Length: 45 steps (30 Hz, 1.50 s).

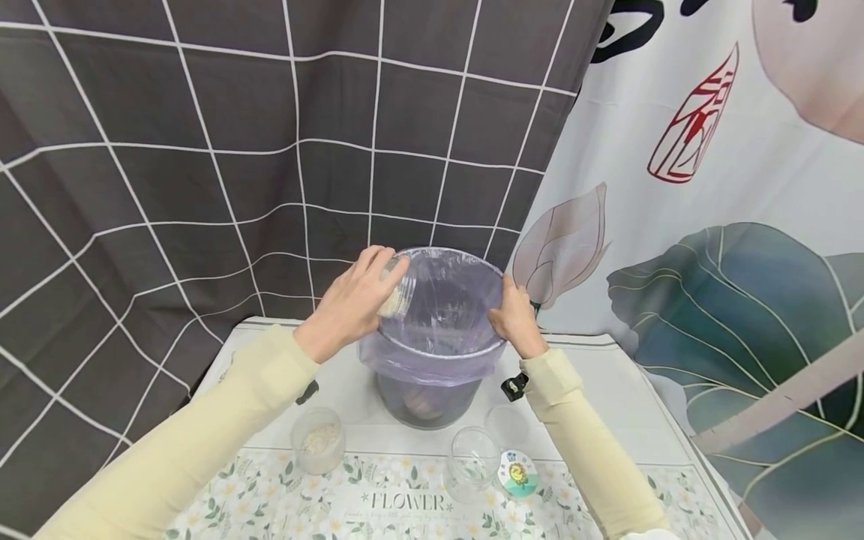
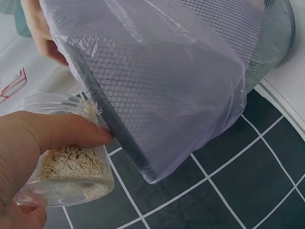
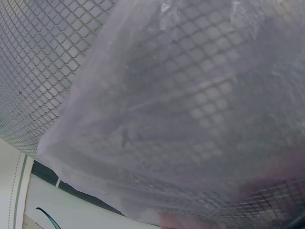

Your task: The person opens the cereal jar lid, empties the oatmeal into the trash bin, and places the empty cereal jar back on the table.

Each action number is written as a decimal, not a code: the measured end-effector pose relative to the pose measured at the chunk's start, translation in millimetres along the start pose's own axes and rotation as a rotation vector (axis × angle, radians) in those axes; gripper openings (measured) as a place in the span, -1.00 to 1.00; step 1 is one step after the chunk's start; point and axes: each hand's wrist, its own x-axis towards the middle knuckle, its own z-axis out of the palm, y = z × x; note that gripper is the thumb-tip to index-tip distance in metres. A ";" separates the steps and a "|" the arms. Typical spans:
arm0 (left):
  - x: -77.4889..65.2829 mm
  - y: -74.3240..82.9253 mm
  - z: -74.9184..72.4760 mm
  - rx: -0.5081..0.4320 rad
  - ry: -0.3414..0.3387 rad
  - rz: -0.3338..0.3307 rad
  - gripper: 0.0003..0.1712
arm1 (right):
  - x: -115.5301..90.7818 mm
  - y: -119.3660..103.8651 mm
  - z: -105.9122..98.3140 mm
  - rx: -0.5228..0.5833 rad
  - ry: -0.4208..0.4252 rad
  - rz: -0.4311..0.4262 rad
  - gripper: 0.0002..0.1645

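In the head view my left hand [image 1: 351,304] grips a clear glass jar [image 1: 401,297], tilted at the left rim of a mesh waste bin [image 1: 425,406]. Pale, oat-like flakes [image 2: 76,163] lie inside the jar, as the left wrist view shows, with my thumb across its side. A thin purple bag [image 1: 439,367] lines the bin and folds down over its rim. On the opposite side, my right hand [image 1: 516,319] holds the bag-covered rim, its thumb on the inner side. Bag and mesh [image 3: 52,52] fill the right wrist view, where that hand is mostly hidden.
Nearer me, a clear container [image 1: 319,442] with pale flakes stands left on the white table [image 1: 577,367]. To the right are a clear glass jar [image 1: 472,461], a clear round piece [image 1: 508,426] and a disc with a flower picture [image 1: 517,474]. A dark grid curtain [image 1: 324,180] hangs behind.
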 end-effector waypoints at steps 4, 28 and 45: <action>1.1 -0.2 0.1 0.021 0.000 0.023 -0.15 | -0.3 0.2 -0.3 -0.003 0.001 0.001 -0.20; 16.7 -0.1 -8.7 0.171 -0.057 0.177 -0.19 | -1.3 -0.3 -1.1 -0.001 0.004 0.002 -0.20; 21.3 1.7 -12.8 0.247 -0.047 0.294 -0.41 | -1.1 0.7 0.4 0.004 0.000 0.011 -0.19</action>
